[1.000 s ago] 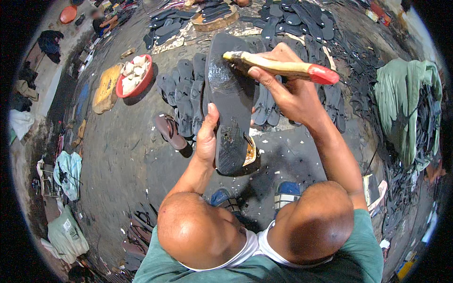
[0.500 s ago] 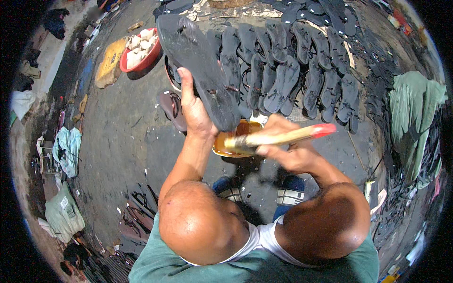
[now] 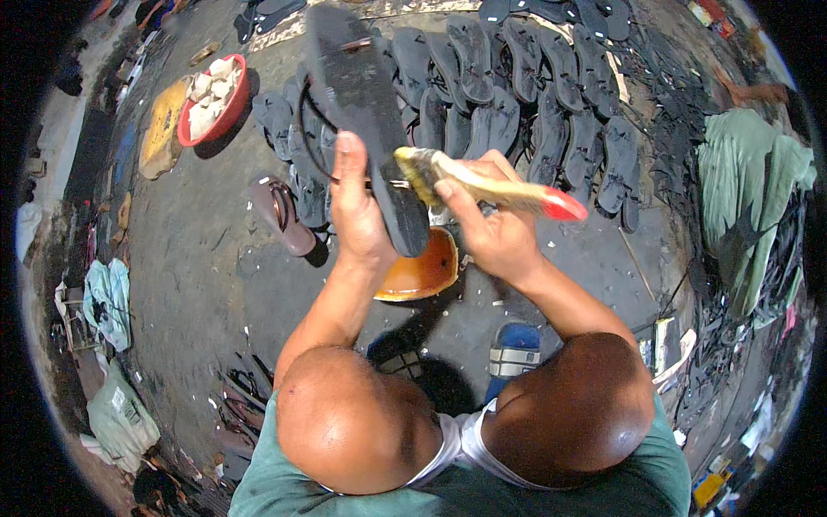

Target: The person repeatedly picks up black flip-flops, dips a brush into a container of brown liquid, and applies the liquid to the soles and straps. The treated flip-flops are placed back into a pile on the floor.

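Observation:
My left hand (image 3: 357, 211) grips a dark sandal (image 3: 357, 95) by its side, thumb over the edge, and holds it up on a slant with its strap toward the left. In my right hand (image 3: 495, 220) is a wooden brush (image 3: 508, 194) with a red handle tip. Its pale, worn bristles point left, at the sandal's right edge near the lower end; I cannot tell whether they touch it. Just below the sandal, a shallow container of amber liquid (image 3: 422, 271) sits on the floor, partly hidden by the sandal and my left hand.
Rows of dark sandals (image 3: 547, 146) lie beyond my hands. One brownish sandal (image 3: 282, 215) rests to the left. Farther left are a red bowl (image 3: 237, 103) of pale pieces and a yellow block (image 3: 164, 129). Green cloth (image 3: 741, 198) and dark scraps (image 3: 672, 95) lie on the right.
The brush has risen from over the amber liquid to beside the sandal in my left hand. That sandal has turned more edge-on, and its strap now shows on the left.

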{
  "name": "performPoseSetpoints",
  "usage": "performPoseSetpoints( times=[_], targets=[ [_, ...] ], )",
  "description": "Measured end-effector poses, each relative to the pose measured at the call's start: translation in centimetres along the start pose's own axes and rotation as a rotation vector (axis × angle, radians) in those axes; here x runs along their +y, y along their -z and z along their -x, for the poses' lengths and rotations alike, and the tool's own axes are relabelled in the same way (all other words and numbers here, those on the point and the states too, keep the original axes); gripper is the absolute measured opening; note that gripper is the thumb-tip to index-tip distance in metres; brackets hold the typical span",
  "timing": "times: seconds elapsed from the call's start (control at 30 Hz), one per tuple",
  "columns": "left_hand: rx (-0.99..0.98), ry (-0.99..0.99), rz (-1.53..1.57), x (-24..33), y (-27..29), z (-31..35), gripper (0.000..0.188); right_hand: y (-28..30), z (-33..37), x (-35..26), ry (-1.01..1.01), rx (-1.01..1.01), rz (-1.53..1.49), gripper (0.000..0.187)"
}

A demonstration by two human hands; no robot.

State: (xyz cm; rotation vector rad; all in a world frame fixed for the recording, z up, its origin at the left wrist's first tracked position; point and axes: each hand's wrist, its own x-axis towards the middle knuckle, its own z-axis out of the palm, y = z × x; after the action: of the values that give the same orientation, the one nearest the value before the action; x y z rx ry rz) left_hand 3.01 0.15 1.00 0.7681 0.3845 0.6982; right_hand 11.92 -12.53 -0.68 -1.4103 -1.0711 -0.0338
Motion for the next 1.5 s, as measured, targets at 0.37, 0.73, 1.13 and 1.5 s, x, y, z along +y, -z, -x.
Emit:
performPoseSetpoints(
  times=[0.37, 0.73, 1.13, 1.5],
  targets=[
    [-0.015, 0.385, 0.132, -5.6, 5.6, -17.4, 0.058, 8.7, 2.7, 6.8, -0.647, 0.464, 0.001, 0.033],
    [0.286, -0.546, -1.185, -3.7, 11.5, -7.7, 0.047, 9.2, 4.9, 7.4, -0.768, 0.448, -0.071, 0.040],
    [0.564, -0.214, -1.821, 3.6, 29.1, 5.2, 0.065, 5.6, 3.8, 5.3, -0.675, 0.281, -0.188, 0.039],
    [0.558, -0.419, 0.151, 5.6, 28.1, 3.4, 0.030, 8.3, 5.1, 1.5, -0.650, 0.348, -0.067, 0.039]
  ],
)
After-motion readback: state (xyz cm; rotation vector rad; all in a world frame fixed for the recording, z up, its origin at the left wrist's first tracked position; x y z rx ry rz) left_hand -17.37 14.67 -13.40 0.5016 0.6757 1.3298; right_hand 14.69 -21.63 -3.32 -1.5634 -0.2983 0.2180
